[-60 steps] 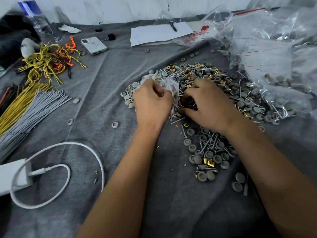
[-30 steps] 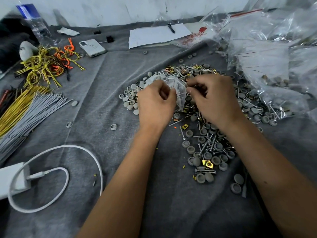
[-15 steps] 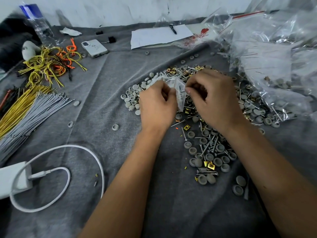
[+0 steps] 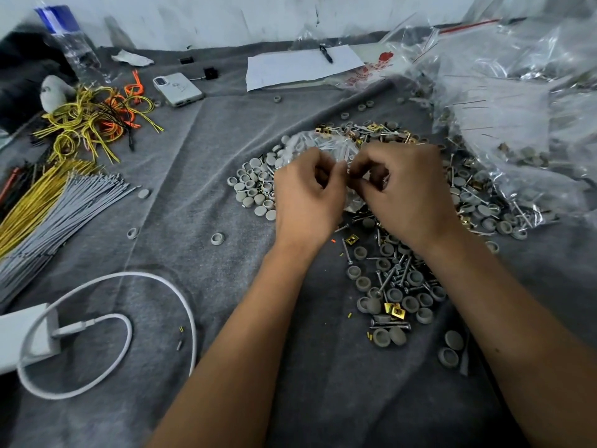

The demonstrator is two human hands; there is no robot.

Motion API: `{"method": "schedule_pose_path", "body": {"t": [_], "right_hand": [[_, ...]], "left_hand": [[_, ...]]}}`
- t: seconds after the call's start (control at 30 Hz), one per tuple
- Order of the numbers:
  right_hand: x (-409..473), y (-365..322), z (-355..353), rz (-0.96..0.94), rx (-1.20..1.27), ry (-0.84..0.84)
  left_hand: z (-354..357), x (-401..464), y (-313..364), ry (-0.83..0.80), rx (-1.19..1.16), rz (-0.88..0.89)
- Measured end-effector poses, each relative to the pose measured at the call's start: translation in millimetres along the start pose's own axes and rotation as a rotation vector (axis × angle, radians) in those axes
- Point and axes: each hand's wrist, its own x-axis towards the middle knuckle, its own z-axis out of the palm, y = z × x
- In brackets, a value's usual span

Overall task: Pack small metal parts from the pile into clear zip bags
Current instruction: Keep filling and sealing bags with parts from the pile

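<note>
A pile of small parts (image 4: 397,279), made of screws, grey caps and gold clips, spreads over the grey cloth at centre right. Above it a small clear zip bag (image 4: 323,145) with parts inside is held between both hands. My left hand (image 4: 307,195) pinches the bag's edge with curled fingers. My right hand (image 4: 403,192) pinches the same edge right beside it, fingertips almost touching the left's. Most of the bag is hidden behind the hands.
A heap of clear plastic bags (image 4: 517,101) fills the right back. Yellow, orange and grey wires (image 4: 64,163) lie at left. A phone (image 4: 177,88), paper with a pen (image 4: 303,66), a bottle (image 4: 69,43) and a white charger with cable (image 4: 106,318) surround the work area.
My right hand left the pile and rose to the bag. Both hands have since drawn together and now pinch the bag's edge side by side.
</note>
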Motion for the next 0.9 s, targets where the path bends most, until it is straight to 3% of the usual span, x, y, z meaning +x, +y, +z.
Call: {"method": "schedule_pose_path", "body": {"t": [0.17, 0.33, 0.47, 0.53, 0.73, 0.9], "right_hand": [[0, 2, 1, 0.05, 0.035, -0.009], [2, 2, 1, -0.045, 0.0, -0.047], [2, 1, 0, -0.004, 0.106, 0.109], [2, 3, -3, 0.028, 0.155, 0.11], [1, 11, -2, -0.09, -0.081, -0.491], [3, 14, -2, -0.108, -0.086, -0.602]], "left_hand": [[0, -2, 3, 0.033, -0.084, -0.027], [-2, -1, 5, 0.055, -0.091, -0.08], [-8, 4, 3, 0.129, -0.033, -0.14], [-11, 5, 3, 0.18, -0.027, -0.167], [-14, 8, 1, 0.23, -0.05, -0.212], [-13, 8, 0, 0.207, -0.052, -0.194]]}}
